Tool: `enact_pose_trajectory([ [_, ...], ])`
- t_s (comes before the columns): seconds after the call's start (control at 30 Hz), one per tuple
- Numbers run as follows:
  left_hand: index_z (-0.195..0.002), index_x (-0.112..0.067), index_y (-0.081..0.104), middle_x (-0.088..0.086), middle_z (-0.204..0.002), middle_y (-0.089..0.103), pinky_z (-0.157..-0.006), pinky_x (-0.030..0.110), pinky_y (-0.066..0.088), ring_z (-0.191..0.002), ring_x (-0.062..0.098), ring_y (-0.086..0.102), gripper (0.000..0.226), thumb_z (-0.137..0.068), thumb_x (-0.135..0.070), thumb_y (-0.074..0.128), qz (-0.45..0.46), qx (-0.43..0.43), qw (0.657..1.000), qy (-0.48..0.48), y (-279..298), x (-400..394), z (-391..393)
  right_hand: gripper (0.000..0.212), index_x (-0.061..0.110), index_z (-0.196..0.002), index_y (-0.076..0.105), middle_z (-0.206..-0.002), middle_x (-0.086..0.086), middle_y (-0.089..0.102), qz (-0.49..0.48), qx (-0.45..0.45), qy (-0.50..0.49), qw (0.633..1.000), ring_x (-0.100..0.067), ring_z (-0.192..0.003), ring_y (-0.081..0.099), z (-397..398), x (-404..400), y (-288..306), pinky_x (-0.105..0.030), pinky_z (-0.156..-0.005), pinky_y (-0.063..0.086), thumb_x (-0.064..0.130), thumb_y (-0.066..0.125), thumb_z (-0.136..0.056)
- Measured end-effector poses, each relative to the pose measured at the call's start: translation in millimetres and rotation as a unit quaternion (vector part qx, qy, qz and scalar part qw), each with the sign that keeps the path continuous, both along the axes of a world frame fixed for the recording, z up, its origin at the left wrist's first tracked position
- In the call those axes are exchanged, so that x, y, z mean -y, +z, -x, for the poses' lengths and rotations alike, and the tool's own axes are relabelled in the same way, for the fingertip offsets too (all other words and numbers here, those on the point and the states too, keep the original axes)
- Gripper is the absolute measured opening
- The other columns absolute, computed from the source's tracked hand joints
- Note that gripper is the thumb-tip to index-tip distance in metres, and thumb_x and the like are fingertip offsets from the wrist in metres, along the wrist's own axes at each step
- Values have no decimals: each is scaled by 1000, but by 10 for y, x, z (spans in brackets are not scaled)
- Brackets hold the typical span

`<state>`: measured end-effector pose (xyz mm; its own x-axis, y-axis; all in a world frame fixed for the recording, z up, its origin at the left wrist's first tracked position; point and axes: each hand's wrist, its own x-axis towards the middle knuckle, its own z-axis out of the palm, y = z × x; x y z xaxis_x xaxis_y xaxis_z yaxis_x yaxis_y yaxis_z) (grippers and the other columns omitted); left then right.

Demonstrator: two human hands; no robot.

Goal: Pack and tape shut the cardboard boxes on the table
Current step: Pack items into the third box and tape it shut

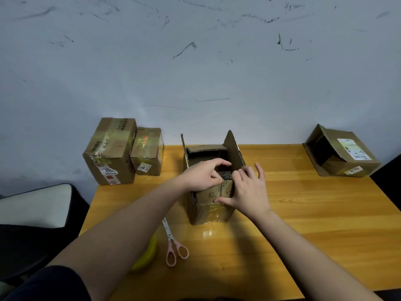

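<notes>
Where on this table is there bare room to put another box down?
The widest bare patch is on the right, between the open box under both hands and the tipped box at the far right corner, running to the near edge. The left is crowded: two taped boxes at the far corner, then scissors and a yellow tape roll by the left arm.

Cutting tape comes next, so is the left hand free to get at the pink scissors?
Probably yes: the scissors lie uncovered on the table, beside the left forearm, but the left hand must first release the open box's flap.
</notes>
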<state>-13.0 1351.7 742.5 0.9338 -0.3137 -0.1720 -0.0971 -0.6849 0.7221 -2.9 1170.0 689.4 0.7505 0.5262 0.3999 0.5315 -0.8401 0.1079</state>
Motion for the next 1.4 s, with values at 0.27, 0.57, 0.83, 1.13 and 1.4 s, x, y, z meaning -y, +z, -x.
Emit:
enact_pose_trajectory([
  [0.27, -145, -24, 32, -18, -70, 64, -84, 32, 53, -70, -4, 62, 58, -94, -11, 55, 35, -43, 998, -17, 93, -11, -27, 53, 24, -69, 41, -80, 3, 61, -160, -85, -1, 984, -24, -97, 51, -32, 1, 46, -39, -75, 41, 73, 58, -61],
  [0.57, -147, -31, 22, -21, -71, 67, -81, 28, 50, -66, -13, 57, 68, -91, -12, 55, 16, -30, 999, 4, 66, -33, 21, 39, 26, -70, 49, -86, 8, 54, -259, -220, -3, 940, -14, -106, 40, 4, -35, 124, -40, -87, 43, 51, 78, -66],
  [0.83, -149, -29, 15, -11, -99, 65, -85, 21, 42, -81, -4, 56, 79, -87, -15, 63, 0, -2, 1000, 22, 103, -32, 43, 26, 28, -69, 62, -83, 11, 57, -296, -238, -13, 925, -4, -104, 36, -4, -14, 124, -40, -91, 42, 45, 81, -67],
  [1.13, -143, -20, 26, -1, -84, 66, -74, 26, 48, -80, 11, 61, 67, -87, -21, 64, -13, -29, 997, 68, 130, -42, 19, 20, 22, -68, 68, -78, 22, 53, -315, -297, -21, 901, -2, -105, 38, 54, -39, 322, -40, -98, 35, 38, 78, -75],
  [1.4, -136, -25, 38, 3, -93, 68, -85, 43, 51, -90, 20, 64, 56, -86, -25, 63, -57, -19, 995, 86, 119, -43, 65, 24, 34, -61, 63, -72, 21, 56, -329, -397, -16, 857, -5, -107, 40, -54, 8, 462, -52, -94, 45, 31, 72, -82],
])
